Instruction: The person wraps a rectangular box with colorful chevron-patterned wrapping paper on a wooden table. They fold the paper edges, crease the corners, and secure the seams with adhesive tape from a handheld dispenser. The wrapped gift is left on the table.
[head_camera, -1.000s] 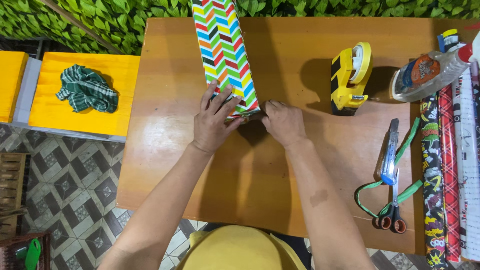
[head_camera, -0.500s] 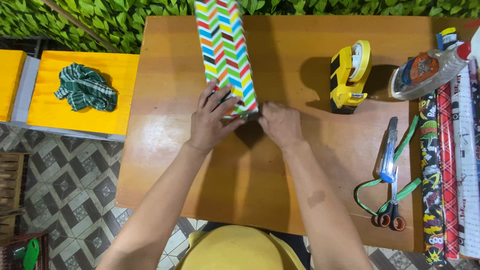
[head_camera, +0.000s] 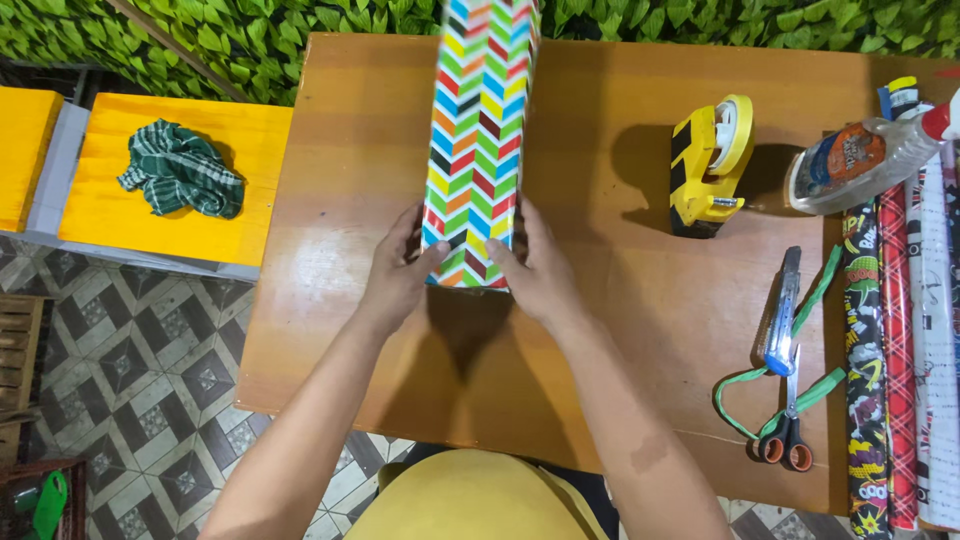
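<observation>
Currently, the head view shows one long box (head_camera: 478, 150) wrapped in multicolour chevron paper, lying on the wooden desk (head_camera: 600, 330) and running from centre toward 12 o'clock, where it passes out of view. Both hands grip its near end. The left hand (head_camera: 395, 275) is clamped on the box's left side at 9 o'clock of that end, thumb on the top face. The right hand (head_camera: 535, 270) is clamped on the right side at 3 o'clock, thumb likewise on top. The near end face is not visible, so its fold condition cannot be determined.

Step in hand, as judged: positioning the wrapped box, with the near end held square between both hands. The next move appears to call for closing or securing that end, which would require freeing one hand while the other holds the box steady; adhesive tape lies within reach at 2 o'clock.

Item count, head view:
- One yellow tape dispenser (head_camera: 710, 165), at 2 o'clock of the box's near end.
- One spray bottle (head_camera: 860, 160), lying at 3 o'clock of the dispenser.
- One utility knife (head_camera: 780, 310), at 3 o'clock of the right hand.
- One pair of scissors (head_camera: 787, 425), with a green ribbon (head_camera: 760, 375) looped about it.
- At least three wrapping paper rolls (head_camera: 900, 350), along the desk's right edge.
- One green checked cloth (head_camera: 180, 170), on a yellow stand (head_camera: 120, 220) at 9 o'clock, well apart from the desk items.
</observation>
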